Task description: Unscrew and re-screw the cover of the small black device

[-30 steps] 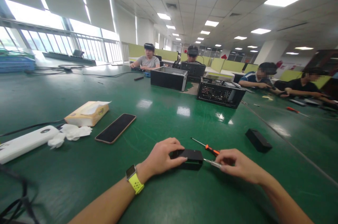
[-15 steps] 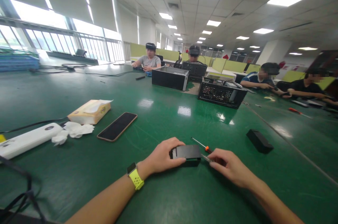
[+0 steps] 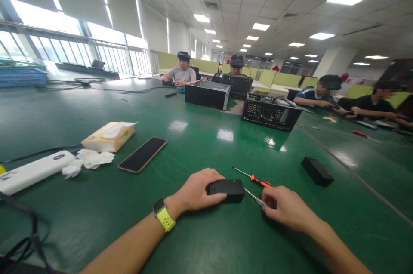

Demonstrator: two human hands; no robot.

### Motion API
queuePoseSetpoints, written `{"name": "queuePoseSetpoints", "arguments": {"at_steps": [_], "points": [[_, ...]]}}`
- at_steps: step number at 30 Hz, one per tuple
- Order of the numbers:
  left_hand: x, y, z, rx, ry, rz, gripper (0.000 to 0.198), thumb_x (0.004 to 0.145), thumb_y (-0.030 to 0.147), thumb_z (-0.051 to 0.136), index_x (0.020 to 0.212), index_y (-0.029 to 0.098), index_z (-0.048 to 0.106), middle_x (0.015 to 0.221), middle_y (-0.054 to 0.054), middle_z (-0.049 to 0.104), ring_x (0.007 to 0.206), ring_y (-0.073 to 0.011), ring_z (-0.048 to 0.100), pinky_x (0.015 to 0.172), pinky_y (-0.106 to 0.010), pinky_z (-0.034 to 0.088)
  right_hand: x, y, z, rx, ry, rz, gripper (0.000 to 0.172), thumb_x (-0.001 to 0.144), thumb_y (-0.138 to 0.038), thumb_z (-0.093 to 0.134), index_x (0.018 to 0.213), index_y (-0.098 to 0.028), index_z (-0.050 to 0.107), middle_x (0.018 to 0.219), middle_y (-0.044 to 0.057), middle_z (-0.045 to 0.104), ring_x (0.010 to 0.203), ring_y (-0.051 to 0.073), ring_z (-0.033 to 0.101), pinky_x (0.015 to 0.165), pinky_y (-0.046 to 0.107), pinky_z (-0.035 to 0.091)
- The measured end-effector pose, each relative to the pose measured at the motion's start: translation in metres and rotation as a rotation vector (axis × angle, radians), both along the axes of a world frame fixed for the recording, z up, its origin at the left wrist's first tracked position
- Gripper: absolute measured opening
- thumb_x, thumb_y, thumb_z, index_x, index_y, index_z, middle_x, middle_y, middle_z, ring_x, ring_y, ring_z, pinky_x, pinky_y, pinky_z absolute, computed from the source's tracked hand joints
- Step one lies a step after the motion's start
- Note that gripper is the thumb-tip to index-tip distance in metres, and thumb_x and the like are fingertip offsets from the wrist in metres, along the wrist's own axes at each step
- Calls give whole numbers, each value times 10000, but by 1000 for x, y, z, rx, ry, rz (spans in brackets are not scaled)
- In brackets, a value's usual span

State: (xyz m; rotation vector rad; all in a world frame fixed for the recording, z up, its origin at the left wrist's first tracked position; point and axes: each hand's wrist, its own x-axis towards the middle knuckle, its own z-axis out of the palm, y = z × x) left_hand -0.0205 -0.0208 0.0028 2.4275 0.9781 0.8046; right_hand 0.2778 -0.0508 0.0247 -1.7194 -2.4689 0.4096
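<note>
My left hand (image 3: 203,190) is wrapped round a small black rectangular box (image 3: 229,188) on the green table, thumb along its near side and fingers over its far edge. My right hand (image 3: 288,207) pinches a slim silver tool that looks like tweezers (image 3: 254,198). Its thin tip points at the right end of the box; whether it touches, I cannot tell. Just beyond that hand lies a screwdriver (image 3: 254,178) with an orange and black handle, partly behind the fingers.
A second black box (image 3: 317,171) lies to the right. On the left are a phone (image 3: 143,155), a tissue pack (image 3: 109,136), crumpled tissues (image 3: 95,158) and a white power strip (image 3: 35,173). Computer cases (image 3: 271,112) stand farther back, with several people around the table.
My right hand has drawn back to the right with the tweezers, showing more of them and of the screwdriver handle. The box's top, pale and shiny before, now looks dark and flat.
</note>
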Motion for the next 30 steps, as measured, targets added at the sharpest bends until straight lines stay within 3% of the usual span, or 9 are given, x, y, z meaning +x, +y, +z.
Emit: {"name": "queuePoseSetpoints", "arguments": {"at_steps": [5, 11, 16, 20, 26, 30], "points": [[0, -1, 3, -31, 61, -8, 408, 858, 404, 652, 1213, 205, 628, 1086, -76, 667, 968, -255, 624, 871, -358, 499, 0, 2, 1, 37, 74, 26, 167, 819, -376, 648, 892, -238, 707, 804, 18, 696, 730, 207, 616, 632, 299, 411], [-1, -2, 5, -27, 166, 49, 496, 908, 461, 592, 1308, 167, 574, 1152, -122, 662, 1015, -294, 623, 904, -422, 494, -8, 5, -4, 153, 326, 71, 358, 880, -413, 617, 1164, -197, 648, 939, 52, 672, 643, 154, 555, 659, 312, 470], [-2, -2, 1, -34, 165, -59, 547, 912, 474, 601, 1384, 214, 512, 1218, -106, 650, 1055, -295, 613, 922, -421, 490, -22, 6, -11, 139, 413, 127, 626, 817, -490, 694, 1347, -196, 536, 1108, 95, 663, 772, 198, 607, 743, 350, 509], [0, -2, -2, -66, 90, -84, 558, 884, 447, 656, 1373, 220, 514, 1298, -97, 624, 1121, -294, 600, 953, -408, 478, -31, 6, -17, 80, 447, 185, 621, 782, -488, 734, 1306, -201, 569, 1222, 118, 649, 908, 244, 634, 830, 376, 508], [-3, 0, 1, -95, -19, -106, 567, 828, 448, 736, 1314, 212, 563, 1293, -92, 636, 1154, -284, 602, 992, -387, 448, -33, 7, -21, 163, 560, 185, 290, 853, -435, 668, 1026, -205, 640, 1007, 70, 675, 725, 175, 608, 629, 293, 487], [-6, 2, 6, -64, -35, -124, 452, 817, 421, 756, 1200, 211, 642, 1155, -67, 691, 1052, -253, 641, 919, -341, 470, -32, 5, -19, 142, 536, 234, 541, 750, -506, 768, 1170, -201, 617, 1073, 86, 671, 786, 198, 618, 654, 302, 497]]}}
